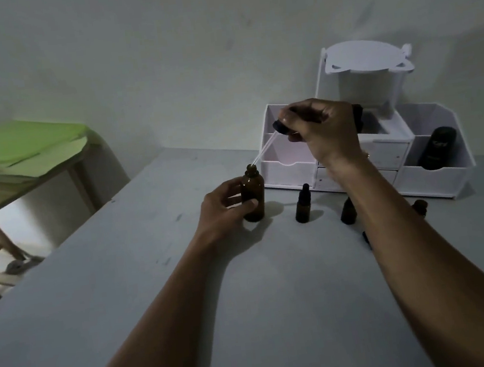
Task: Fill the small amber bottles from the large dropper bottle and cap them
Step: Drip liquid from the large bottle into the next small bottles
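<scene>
The large amber bottle (pixel 254 192) stands upright on the grey table (pixel 124 270), and my left hand (pixel 225 212) grips its side. My right hand (pixel 323 128) holds the dropper (pixel 272 138) by its black cap, tilted, with the glass tip at the bottle's open mouth. A small capped amber bottle (pixel 303 205) stands to the right of the large one. Two more small amber bottles (pixel 347 212) (pixel 420 206) are partly hidden behind my right forearm. A small dark object (pixel 366 239) peeks out beside that forearm; I cannot tell what it is.
A white desk organiser (pixel 289 166) with drawers and open bins stands at the back right against the wall; a black bottle (pixel 437 148) sits in its right bin. A wooden side table with green folders (pixel 22 146) stands off to the left.
</scene>
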A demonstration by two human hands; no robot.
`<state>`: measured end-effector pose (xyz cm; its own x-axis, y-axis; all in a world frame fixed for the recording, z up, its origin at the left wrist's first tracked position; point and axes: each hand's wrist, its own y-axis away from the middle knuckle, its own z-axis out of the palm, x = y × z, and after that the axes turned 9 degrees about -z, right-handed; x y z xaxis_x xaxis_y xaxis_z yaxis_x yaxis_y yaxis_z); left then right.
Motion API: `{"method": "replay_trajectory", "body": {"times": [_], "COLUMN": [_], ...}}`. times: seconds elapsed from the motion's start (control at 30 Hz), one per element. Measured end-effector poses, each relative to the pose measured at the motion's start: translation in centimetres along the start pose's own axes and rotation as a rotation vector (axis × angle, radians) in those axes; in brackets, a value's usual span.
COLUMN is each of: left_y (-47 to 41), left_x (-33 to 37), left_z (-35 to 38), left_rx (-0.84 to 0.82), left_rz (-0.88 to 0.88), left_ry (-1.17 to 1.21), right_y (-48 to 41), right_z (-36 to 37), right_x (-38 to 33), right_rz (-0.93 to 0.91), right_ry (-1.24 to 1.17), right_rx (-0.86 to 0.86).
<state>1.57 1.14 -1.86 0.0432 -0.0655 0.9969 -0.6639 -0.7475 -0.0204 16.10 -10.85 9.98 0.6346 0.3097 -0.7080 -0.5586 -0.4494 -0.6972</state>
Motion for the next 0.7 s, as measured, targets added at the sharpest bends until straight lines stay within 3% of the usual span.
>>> {"method": "replay_trajectory", "body": {"times": [0.5,0.7], "left_y": [-0.2,-0.2], "left_x": [0.1,-0.1], "left_z": [-1.0,-1.1], "left_rx": [-0.064,-0.065], "left_rz": [0.078,0.081], "left_ry": [-0.17,-0.173], "right_y": [1.5,1.8], "right_z": [4.3,4.6], "right_x": [2.6,3.9], "right_rz": [-0.029,-0.02], "right_ry": [0.126,0.195], "right_rx": [-0.248,-0.265]}}
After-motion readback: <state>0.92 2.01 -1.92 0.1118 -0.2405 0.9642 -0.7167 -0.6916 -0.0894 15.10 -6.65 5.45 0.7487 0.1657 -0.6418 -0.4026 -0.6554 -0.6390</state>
